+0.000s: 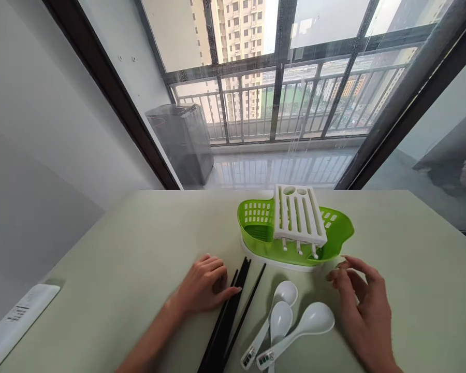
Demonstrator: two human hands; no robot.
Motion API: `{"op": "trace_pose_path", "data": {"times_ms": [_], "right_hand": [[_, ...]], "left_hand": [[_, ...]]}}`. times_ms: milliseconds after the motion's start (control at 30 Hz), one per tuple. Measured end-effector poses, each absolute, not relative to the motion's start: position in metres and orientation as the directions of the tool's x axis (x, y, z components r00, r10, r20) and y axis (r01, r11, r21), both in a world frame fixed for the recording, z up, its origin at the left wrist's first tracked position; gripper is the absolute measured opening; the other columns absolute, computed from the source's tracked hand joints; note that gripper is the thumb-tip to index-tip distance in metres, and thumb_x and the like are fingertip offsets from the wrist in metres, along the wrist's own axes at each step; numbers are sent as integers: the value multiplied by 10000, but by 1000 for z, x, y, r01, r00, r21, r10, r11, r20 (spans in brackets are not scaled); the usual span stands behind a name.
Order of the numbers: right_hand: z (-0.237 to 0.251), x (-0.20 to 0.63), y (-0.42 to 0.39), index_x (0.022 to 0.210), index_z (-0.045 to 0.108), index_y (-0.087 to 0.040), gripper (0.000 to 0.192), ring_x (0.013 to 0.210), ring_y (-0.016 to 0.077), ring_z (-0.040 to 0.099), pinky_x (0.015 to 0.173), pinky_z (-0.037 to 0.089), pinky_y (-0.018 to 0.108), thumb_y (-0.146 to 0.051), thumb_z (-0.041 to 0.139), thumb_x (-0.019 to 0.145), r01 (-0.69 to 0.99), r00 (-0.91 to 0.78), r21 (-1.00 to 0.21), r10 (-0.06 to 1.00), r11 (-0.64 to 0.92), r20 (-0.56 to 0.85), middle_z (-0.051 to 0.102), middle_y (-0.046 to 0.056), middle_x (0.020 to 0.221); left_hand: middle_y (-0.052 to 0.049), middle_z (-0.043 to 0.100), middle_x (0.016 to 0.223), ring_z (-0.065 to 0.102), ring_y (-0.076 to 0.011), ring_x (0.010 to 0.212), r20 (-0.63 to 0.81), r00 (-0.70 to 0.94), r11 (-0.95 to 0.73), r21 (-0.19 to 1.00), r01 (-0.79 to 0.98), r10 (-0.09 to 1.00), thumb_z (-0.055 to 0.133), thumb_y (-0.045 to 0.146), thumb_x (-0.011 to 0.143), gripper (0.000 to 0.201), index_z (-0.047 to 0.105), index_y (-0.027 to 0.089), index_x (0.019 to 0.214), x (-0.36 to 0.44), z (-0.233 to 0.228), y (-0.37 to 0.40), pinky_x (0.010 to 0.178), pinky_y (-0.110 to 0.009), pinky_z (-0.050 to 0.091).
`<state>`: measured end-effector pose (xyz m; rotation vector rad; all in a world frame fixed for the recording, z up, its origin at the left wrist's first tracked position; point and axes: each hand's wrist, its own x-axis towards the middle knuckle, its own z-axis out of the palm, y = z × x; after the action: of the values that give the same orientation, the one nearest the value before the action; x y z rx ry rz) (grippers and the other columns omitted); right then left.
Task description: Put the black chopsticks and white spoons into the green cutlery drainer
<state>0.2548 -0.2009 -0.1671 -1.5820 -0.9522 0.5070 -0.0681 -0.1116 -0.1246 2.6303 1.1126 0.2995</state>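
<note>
My left hand (205, 284) rests on the table with its fingers loosely curled and its thumb apart, the thumb tip on a bundle of black chopsticks (227, 326). Nothing is gripped in it. One chopstick (245, 313) lies a little apart on the right. My right hand (367, 311) is at the right end of a green basket (262, 247), fingers bent and apart, holding nothing that shows; whether a fingertip touches the basket I cannot tell. Three white spoons (317, 317) lie between my hands, handles toward me. Across the basket sits a white slotted rack (300, 213) with hooks.
A white base (279, 263) shows under the basket. A long white packet (21, 324) with printing lies at the table's left edge. Beyond the pale table (140, 248) are glass with dark frames, a grey boxy appliance (186, 142) and a balcony railing.
</note>
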Motion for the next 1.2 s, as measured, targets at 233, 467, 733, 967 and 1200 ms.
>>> {"op": "trace_pose_path", "data": {"times_ms": [233,467,733,967,1200], "right_hand": [[-171,262,-195,1263,531,-253,489,781,202,644,676,523,332,-576,662,920,99,652,-993,758,-63,17,648,35,972],[-173,265,-192,1238,541,-254,493,755,176,643,668,535,313,-595,672,907,5,661,-995,747,-104,-75,636,33,1020],[-169,265,-189,1203,556,-239,499,751,170,652,658,530,308,-625,655,902,-39,650,-990,749,-137,-129,623,45,1073],[-174,268,-187,1214,564,-214,538,752,170,648,688,525,308,-634,655,891,-1,649,-990,753,-138,-105,646,30,1002],[-181,271,-186,1221,578,-218,624,774,190,640,715,522,315,-701,679,839,16,639,-987,760,-162,-114,664,8,872]], "left_hand": [[-8,637,725,562,-173,680,108,692,-682,336,650,713,680,566,929,439,568,214,690,-72,-126,-113,746,-359,431],[0,643,728,561,-164,674,121,700,-697,308,647,704,684,549,943,443,544,210,694,-73,-126,-113,738,-340,424],[-5,700,806,618,-185,694,-32,570,-542,267,796,821,630,428,995,275,589,217,823,-63,-113,-115,706,-324,436],[-107,732,984,703,-284,862,-253,324,-307,105,946,912,584,301,988,159,653,158,988,-45,-90,-140,752,-380,488],[-141,756,1057,746,-328,990,-414,96,-131,-56,990,905,487,187,1004,222,691,129,1066,-47,-71,-153,826,-413,532]]}}
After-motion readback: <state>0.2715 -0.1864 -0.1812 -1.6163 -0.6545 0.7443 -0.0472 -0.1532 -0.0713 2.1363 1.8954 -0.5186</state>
